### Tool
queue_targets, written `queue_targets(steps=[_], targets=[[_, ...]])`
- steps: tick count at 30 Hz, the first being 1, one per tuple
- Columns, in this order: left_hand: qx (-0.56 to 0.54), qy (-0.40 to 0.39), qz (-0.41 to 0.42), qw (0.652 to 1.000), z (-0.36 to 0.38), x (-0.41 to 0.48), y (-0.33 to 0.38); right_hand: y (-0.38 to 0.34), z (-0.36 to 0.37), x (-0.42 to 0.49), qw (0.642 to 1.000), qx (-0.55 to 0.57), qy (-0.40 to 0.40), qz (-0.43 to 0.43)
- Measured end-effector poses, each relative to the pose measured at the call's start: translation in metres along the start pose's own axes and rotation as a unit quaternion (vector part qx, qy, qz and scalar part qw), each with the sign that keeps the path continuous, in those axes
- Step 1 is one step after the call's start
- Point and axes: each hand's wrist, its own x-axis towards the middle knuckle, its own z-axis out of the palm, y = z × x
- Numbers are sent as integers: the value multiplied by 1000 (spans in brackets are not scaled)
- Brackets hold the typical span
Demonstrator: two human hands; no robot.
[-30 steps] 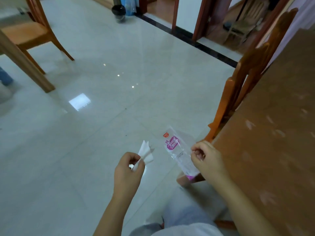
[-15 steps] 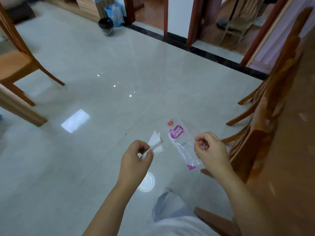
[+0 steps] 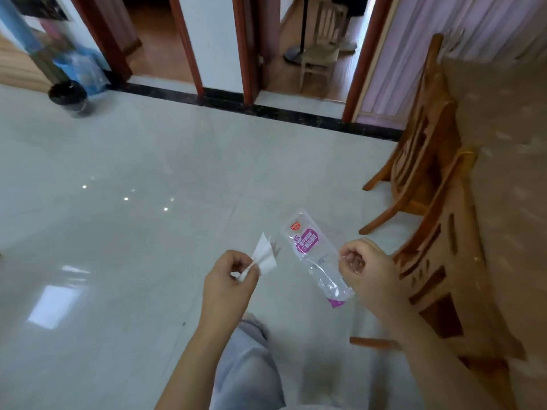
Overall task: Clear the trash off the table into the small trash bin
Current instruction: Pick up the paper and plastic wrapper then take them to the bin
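A small black bin (image 3: 68,97) stands far left on the tiled floor. Nearer, the person's left hand (image 3: 229,281) pinches a white paper scrap (image 3: 264,255), and the right hand (image 3: 365,273) pinches a clear plastic wrapper (image 3: 318,258). The table (image 3: 515,173) lies right. The trash appears mid-carry; next, it likely needs carrying across to the bin.

Clear wrapper (image 3: 316,258) with purple label; white paper (image 3: 263,257); black bin (image 3: 68,97).
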Motion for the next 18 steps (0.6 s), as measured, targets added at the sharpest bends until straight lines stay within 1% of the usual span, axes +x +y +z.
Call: queue_targets(steps=[4,9,12,16,18], targets=[[-12,-18,30,999,-22,104,22,-37,33,82,998,40,11,48],[-21,-54,65,996,-27,212,48,-62,59,172,996,52,42,51],[-14,-74,67,995,-15,259,52,-56,65,214,994,51,58,76],[7,-147,67,987,20,315,57,-34,65,275,988,56,84,121],[13,-168,72,983,43,349,66,-20,61,313,983,60,109,138]])
